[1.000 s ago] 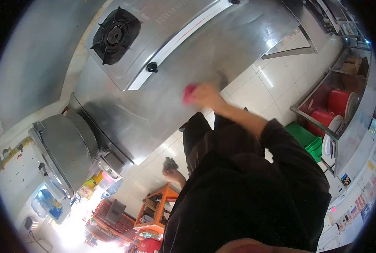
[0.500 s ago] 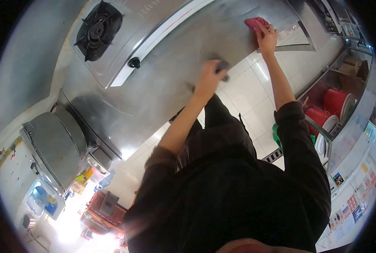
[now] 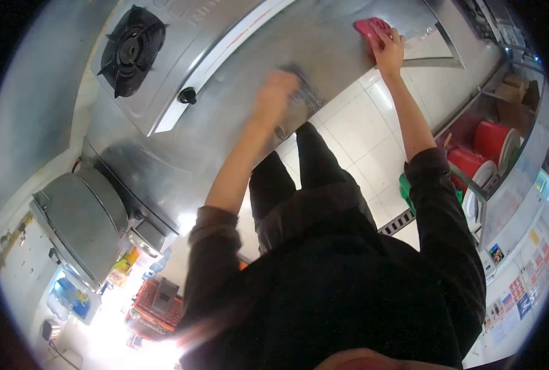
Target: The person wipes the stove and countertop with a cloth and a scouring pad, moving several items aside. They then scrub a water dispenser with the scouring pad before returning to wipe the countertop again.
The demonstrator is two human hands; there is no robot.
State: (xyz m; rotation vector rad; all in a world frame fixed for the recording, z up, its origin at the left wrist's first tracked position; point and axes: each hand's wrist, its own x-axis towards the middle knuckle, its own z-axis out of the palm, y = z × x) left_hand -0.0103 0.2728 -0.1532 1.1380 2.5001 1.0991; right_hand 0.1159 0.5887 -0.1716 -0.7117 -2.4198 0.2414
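Note:
My left hand [image 3: 276, 94] is smeared by motion over the steel worktop [image 3: 225, 98]. It is closed around a dark grey scrubber [image 3: 297, 77], whose outline is blurred. Wet streaks show on the metal just right of this hand, near the front edge. Further along the same worktop, at the upper right, my right hand [image 3: 390, 50] has its fingers closed on a bunched pink-red cloth [image 3: 371, 27]. The cloth lies against the steel surface, partly covered by the fingers.
A gas stove [image 3: 182, 49] with a black burner [image 3: 131, 52] and a black knob [image 3: 187, 95] stands behind the worktop. To the left is a large grey lidded appliance [image 3: 80, 216]. Red buckets [image 3: 493, 143] sit on a shelf at right. Tiled floor [image 3: 354, 123] lies below the front edge.
My left hand has swept left and slightly up across the worktop with the scrubber. My right hand stays on the cloth in nearly the same place. The view has shifted slightly.

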